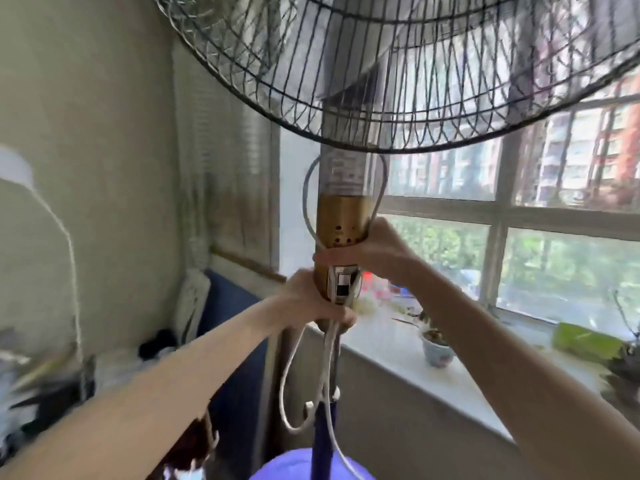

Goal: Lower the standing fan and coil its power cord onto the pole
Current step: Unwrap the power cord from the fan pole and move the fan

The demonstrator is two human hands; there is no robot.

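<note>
Fingers (332, 258) of the right hand (374, 252): closed round the gold neck (341, 220) of the fan, pinning the white cord (308, 199) against it. Left hand (317, 301): just below the right, fist closed on the same neck, cord strands gathered in the grip beside the switch panel (343, 282).

Fan: upright; wire cage (398, 64) directly above the neck; blue pole (322, 441) directly below, partly hidden.

Cord: one loop rising round the neck above the right hand, slack loops hanging below the left hand alongside the pole. Plug end not visible.

Step in hand, as judged: winding. Advice: keep one hand as anchor, lay each turn snug beside the one before, feed slack upward without kinks.

Clearances: window sill (398, 344) just right of the pole, a small pot (438, 351) near its edge; clutter left of the pole. Open room lies mainly toward the person; keep elbows in.
</note>
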